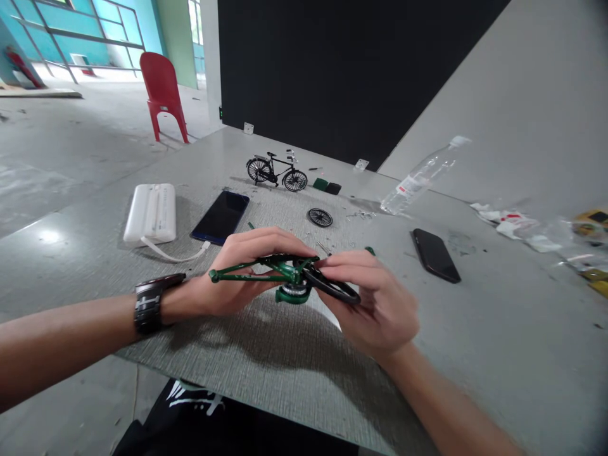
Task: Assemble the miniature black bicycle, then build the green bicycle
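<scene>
Above the table's near side, my left hand (237, 278) is closed around a green model bicycle frame (256, 276), whose thin tubes point left. My right hand (373, 297) pinches a small black wheel (338, 288) at the frame's right end. The wheel sits against the frame; whether it is fixed there I cannot tell. A round green part with a silvery ring (293, 292) shows under the frame. Just beyond my hands lies a loose spoked wheel (320, 218). Some fingertips are hidden behind the frame and wheel.
A finished black model bicycle (277, 171) stands at the back, beside small green and black pieces (327, 185). On the left lie a white power bank (151, 213) and a phone (221, 216). A bottle (425, 175) and dark phone (436, 254) are on the right.
</scene>
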